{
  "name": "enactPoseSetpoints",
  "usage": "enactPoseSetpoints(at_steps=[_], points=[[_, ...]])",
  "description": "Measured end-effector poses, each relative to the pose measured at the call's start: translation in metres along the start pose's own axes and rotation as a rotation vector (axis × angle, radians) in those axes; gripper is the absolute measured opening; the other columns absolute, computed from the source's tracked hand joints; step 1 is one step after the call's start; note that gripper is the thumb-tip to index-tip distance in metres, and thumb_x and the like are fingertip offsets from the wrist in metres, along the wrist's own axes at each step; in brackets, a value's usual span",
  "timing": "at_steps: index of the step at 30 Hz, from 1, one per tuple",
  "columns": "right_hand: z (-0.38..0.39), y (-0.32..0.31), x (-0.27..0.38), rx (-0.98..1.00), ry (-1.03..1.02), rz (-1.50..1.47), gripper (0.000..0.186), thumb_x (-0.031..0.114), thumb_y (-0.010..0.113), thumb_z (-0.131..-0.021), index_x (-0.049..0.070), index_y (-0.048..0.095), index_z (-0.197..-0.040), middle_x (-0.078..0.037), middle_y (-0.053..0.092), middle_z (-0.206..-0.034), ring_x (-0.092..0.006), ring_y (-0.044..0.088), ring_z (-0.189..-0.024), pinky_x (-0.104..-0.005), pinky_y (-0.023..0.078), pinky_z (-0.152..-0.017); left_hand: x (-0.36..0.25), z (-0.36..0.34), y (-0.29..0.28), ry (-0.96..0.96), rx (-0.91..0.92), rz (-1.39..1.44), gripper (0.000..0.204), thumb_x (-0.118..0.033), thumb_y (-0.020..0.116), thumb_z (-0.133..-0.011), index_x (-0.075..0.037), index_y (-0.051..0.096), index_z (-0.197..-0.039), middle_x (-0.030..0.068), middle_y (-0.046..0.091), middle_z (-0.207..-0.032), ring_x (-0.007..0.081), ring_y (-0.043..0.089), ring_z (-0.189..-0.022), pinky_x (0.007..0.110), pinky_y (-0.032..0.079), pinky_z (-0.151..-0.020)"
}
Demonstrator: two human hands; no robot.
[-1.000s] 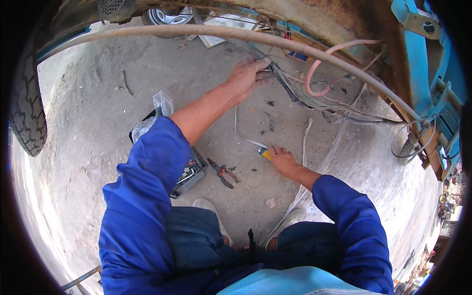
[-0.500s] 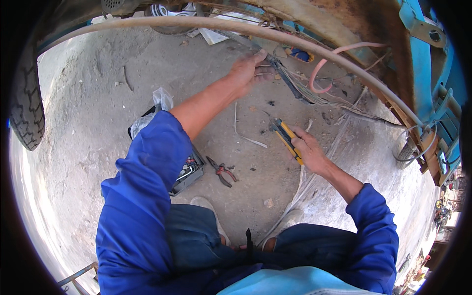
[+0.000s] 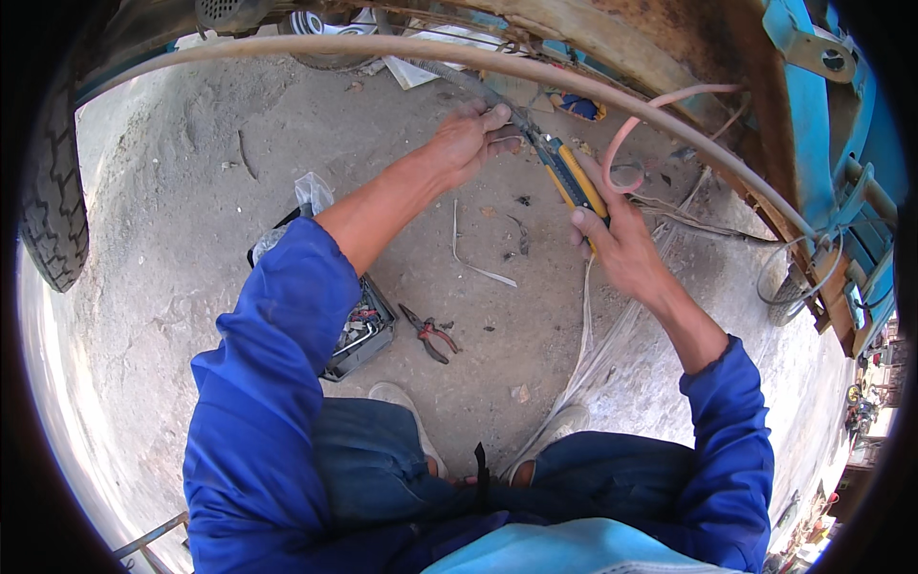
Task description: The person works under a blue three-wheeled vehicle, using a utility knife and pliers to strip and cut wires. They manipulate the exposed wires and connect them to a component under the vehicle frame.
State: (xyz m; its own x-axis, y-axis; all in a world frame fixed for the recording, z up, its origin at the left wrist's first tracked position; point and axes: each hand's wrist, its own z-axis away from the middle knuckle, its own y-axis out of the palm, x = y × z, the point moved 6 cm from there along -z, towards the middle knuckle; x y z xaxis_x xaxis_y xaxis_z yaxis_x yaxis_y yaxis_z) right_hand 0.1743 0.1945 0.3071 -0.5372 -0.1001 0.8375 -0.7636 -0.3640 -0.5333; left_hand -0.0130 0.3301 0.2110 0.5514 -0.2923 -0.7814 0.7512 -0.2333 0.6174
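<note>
My left hand [image 3: 467, 145] is closed round a dark-sheathed wire bundle [image 3: 492, 94] that runs under the vehicle frame. In my right hand [image 3: 623, 239] is a yellow and black utility knife [image 3: 572, 179], its front end against the bundle just right of my left fingers. Whether the blade is cutting in cannot be made out. Beyond the knife, bare thin wires [image 3: 684, 212] trail to the right, partly hidden by my right hand. A dark curled strip [image 3: 522, 234] lies on the ground below the knife.
Red-handled pliers [image 3: 428, 333] lie beside a grey tool box [image 3: 365, 349], partly behind my left arm. Overhead, a long pipe [image 3: 402, 45] and a pink hose [image 3: 609, 153] cross near my hands. A tyre [image 3: 53, 191] stands at left, blue metal framework [image 3: 808, 124] at right.
My right hand has moved up and forward, bringing the knife from above the ground to the wire bundle. My left hand stays on the bundle, shifted slightly left.
</note>
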Motion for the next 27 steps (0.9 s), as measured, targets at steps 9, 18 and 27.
enactPoseSetpoints(at_steps=[9,18,27], points=[[-0.008,0.002,-0.006,0.112,-0.037,-0.459,0.069,0.006,0.050,-0.103,0.010,0.018,-0.164,-0.008,0.055,-0.120,-0.0099,0.051,-0.074,-0.0257,0.046,-0.068,-0.003,0.008,0.000,-0.005,-0.008,-0.038,0.017,-0.016,0.060,-0.104,-0.006,0.057,-0.118,0.0066,0.066,-0.115,0.0210,0.065,-0.107,0.041,0.056,-0.097],[-0.005,-0.009,-0.009,-0.137,-0.118,0.193,0.061,0.009,0.054,-0.103,0.014,0.033,-0.160,-0.013,0.064,-0.122,-0.0171,0.059,-0.081,-0.0326,0.052,-0.077,-0.004,0.009,0.002,-0.008,-0.003,-0.039,0.019,-0.016,0.061,-0.103,-0.007,0.054,-0.118,0.0057,0.064,-0.113,0.0211,0.063,-0.107,0.042,0.055,-0.097],[-0.014,-0.009,0.003,-0.229,-0.313,0.453,0.054,0.008,0.058,-0.102,0.014,0.043,-0.153,-0.023,0.061,-0.138,-0.0401,0.065,-0.118,-0.0418,0.050,-0.100,-0.004,0.008,0.001,-0.004,-0.014,-0.098,0.019,-0.019,0.060,-0.105,-0.006,0.056,-0.119,0.0058,0.064,-0.115,0.0195,0.062,-0.110,0.040,0.053,-0.099]])
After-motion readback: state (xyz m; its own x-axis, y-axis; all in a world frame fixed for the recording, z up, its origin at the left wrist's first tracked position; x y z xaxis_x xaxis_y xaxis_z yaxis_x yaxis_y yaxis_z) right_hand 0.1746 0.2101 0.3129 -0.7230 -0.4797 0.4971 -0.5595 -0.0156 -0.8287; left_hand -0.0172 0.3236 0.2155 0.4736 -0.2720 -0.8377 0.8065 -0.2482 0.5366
